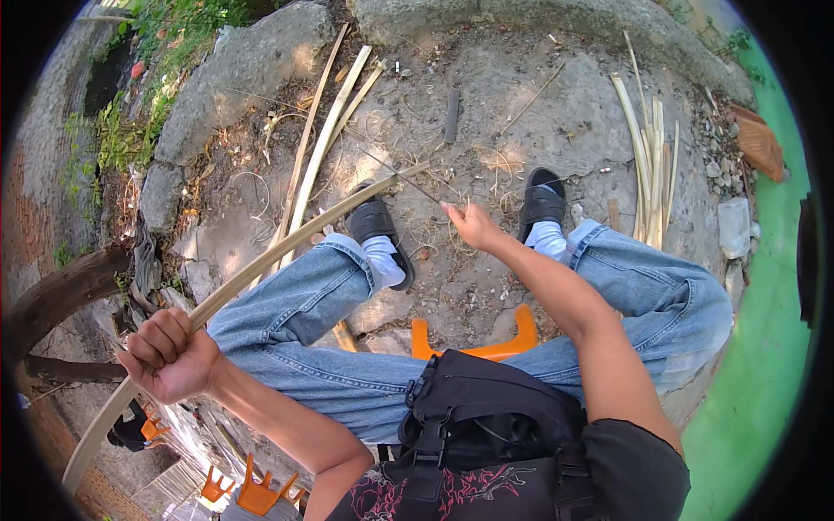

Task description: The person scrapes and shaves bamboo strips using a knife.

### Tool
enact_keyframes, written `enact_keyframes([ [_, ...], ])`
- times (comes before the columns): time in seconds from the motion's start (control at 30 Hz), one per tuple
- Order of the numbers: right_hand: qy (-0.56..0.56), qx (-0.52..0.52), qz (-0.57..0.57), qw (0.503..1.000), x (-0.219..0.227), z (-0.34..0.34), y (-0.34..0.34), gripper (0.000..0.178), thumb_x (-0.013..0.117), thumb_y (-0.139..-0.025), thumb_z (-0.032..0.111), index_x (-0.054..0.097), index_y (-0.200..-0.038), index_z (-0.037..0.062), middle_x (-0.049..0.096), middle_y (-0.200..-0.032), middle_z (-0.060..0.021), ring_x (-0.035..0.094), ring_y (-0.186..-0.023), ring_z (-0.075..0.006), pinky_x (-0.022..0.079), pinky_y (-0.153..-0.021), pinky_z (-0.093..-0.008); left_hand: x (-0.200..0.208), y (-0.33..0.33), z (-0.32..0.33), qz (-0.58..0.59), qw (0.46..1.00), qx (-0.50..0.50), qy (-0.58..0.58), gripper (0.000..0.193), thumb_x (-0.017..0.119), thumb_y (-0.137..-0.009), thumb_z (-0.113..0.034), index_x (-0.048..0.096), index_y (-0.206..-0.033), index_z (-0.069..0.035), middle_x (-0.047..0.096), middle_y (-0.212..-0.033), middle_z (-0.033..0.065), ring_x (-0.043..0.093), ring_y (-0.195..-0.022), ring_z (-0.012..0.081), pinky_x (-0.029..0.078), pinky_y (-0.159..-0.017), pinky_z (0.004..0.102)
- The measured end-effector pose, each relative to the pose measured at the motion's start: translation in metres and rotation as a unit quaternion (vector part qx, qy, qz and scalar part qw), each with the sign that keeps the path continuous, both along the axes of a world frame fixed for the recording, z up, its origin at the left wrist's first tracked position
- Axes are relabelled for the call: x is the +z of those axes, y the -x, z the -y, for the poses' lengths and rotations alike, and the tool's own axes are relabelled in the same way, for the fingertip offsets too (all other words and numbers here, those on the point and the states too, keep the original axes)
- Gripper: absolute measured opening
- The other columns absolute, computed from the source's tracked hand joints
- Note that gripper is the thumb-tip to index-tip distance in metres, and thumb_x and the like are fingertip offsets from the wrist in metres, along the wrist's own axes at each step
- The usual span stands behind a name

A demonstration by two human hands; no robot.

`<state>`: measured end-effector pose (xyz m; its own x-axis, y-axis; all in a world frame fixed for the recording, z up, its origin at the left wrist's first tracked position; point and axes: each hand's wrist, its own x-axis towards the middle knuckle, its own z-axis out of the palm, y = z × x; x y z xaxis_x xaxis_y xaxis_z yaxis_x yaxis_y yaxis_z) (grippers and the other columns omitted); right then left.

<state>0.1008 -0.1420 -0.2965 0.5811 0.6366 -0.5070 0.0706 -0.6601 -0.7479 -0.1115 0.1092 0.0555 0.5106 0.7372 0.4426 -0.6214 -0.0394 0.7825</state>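
Observation:
My left hand (169,356) is closed around a long pale bamboo strip (287,250), which slants from the lower left up to a far end between my feet. In my right hand (473,224) is a thin dark knife (395,174), gripped near the ground's middle; the handle is hidden by my fingers. Its narrow blade points up and left and crosses the strip close to that far end. From this view I cannot tell whether the blade bites into the bamboo. Thin curled shavings (426,230) lie on the ground beneath.
More bamboo strips lean at the left (326,139) and lie bundled at the right (650,174). A dark bar (453,115) rests ahead, before a rough stone edge (539,17). An orange stool (495,349) shows under me; orange chairs (256,495) stand at lower left.

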Motion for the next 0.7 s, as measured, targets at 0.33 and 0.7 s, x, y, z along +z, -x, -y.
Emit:
enact_keyframes([
  [0.33, 0.183, 0.03, 0.042, 0.982, -0.015, 0.002, -0.025, 0.08, 0.037, -0.088, 0.065, 0.064, -0.098, -0.0102, 0.061, -0.099, -0.0322, 0.059, -0.099, -0.044, 0.047, -0.086, -0.0472, 0.004, -0.016, 0.016, 0.008, 0.998, -0.055, -0.031, 0.049, 0.037, -0.098, -0.03, 0.023, -0.053, -0.017, 0.016, -0.044, -0.0048, 0.011, -0.039, 0.0065, 0.009, -0.038, 0.0263],
  [0.7, 0.205, 0.043, -0.021, 0.978, 0.0, 0.002, -0.013, 0.087, 0.041, -0.081, 0.074, 0.066, -0.09, -0.0095, 0.063, -0.099, -0.0303, 0.061, -0.097, -0.0407, 0.047, -0.084, -0.046, 0.008, -0.006, 0.011, -0.014, 0.998, -0.056, -0.02, 0.047, 0.048, -0.091, -0.029, 0.023, -0.052, -0.017, 0.019, -0.046, -0.0048, 0.016, -0.043, 0.0066, 0.014, -0.041, 0.024],
])
